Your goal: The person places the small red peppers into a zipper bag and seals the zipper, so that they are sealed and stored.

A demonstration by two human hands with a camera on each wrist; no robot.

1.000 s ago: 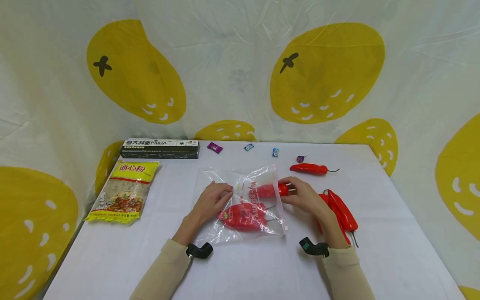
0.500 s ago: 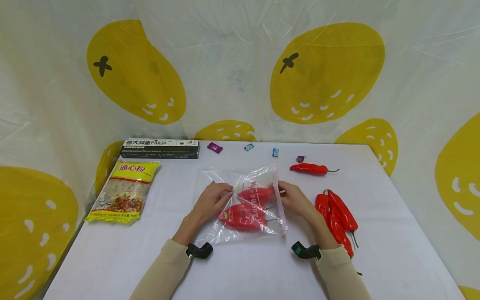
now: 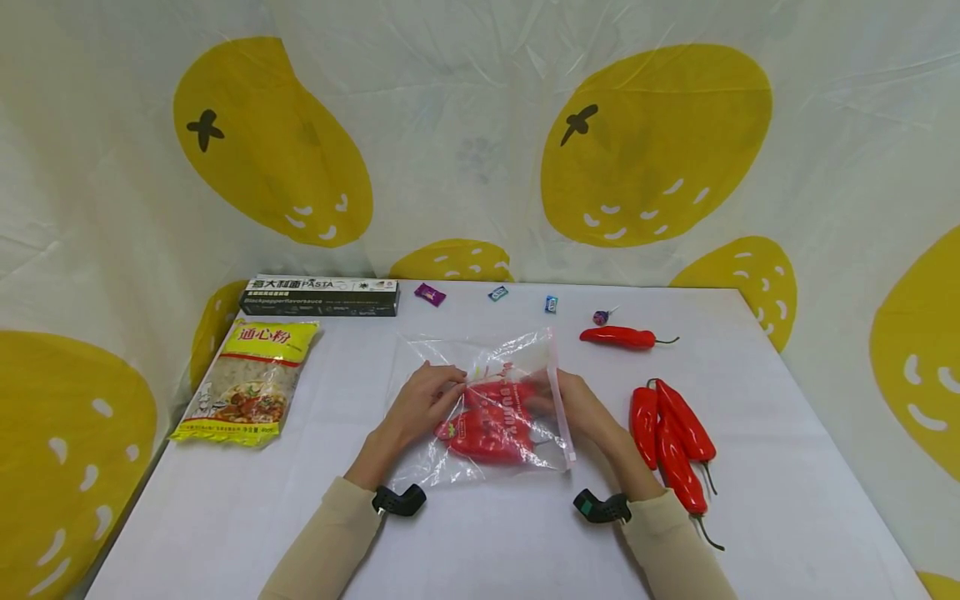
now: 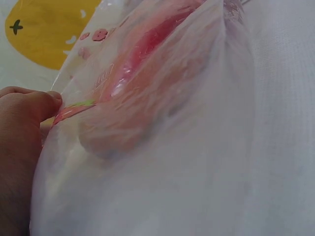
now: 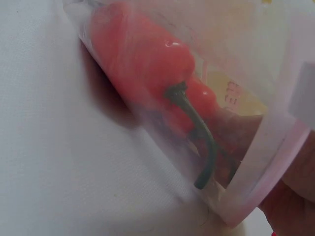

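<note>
A clear zip bag [image 3: 517, 346] with pink lettering and a pink-edged mouth lies on the table in the head view. Several red chili peppers [image 3: 487, 437] are inside it, their green stems toward the mouth. My left hand [image 3: 420, 398] pinches the bag's upper film between thumb and finger, as the left wrist view shows. Through the mouth on the right reaches my right hand [image 3: 581, 408], its fingers inside the bag holding the uppermost pepper [image 3: 498, 389]. The film blurs these fingertips. In the right wrist view a pepper [image 5: 147, 64] with a curved stem shows through the plastic.
Loose red peppers [image 3: 678, 462] lie right of the bag, with another pepper [image 3: 618, 337] behind. Along the back are a lollipop [image 3: 601, 317], wrapped candies [image 3: 430, 294] and a pasta box [image 3: 318, 297]. A yellow-topped pasta packet [image 3: 247, 383] lies on the left.
My right hand has moved left through the bag's mouth, taking a pepper fully inside, close to the others. The left hand has stayed in place.
</note>
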